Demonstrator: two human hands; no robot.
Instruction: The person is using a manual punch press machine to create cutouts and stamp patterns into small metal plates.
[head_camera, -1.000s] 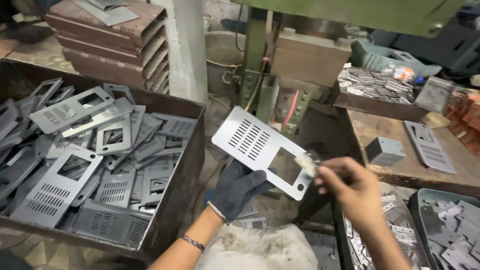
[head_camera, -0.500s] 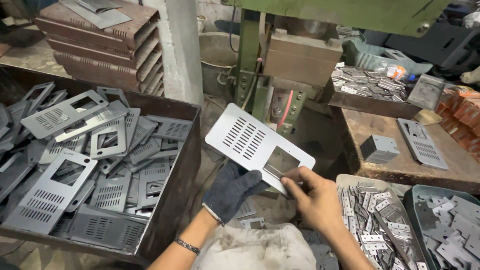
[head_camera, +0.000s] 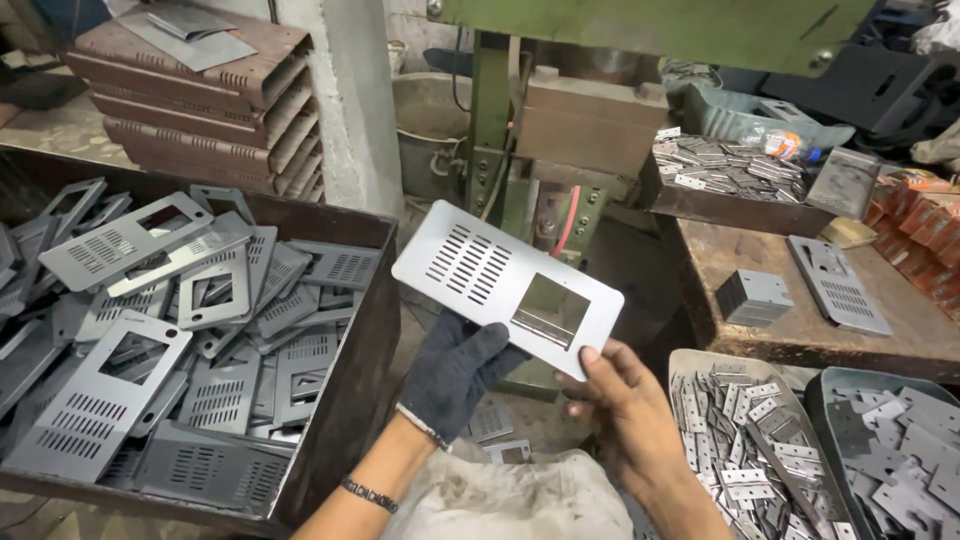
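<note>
Left hand (head_camera: 455, 370), in a dark glove, props the grey metal plate (head_camera: 507, 284) from below w/ fingers shut on its near edge. Bare right hand (head_camera: 625, 410) pinches the 5 o'clock corner, so it stays flat, mid-air, in front of the green press (head_camera: 500, 150). Big bin (head_camera: 330, 400) of same plates sits at 9 o'clock, easy to reach.

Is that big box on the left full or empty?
Fairly full: the dark metal bin holds a loose heap of grey slotted plates piled nearly up to its rim.
</note>
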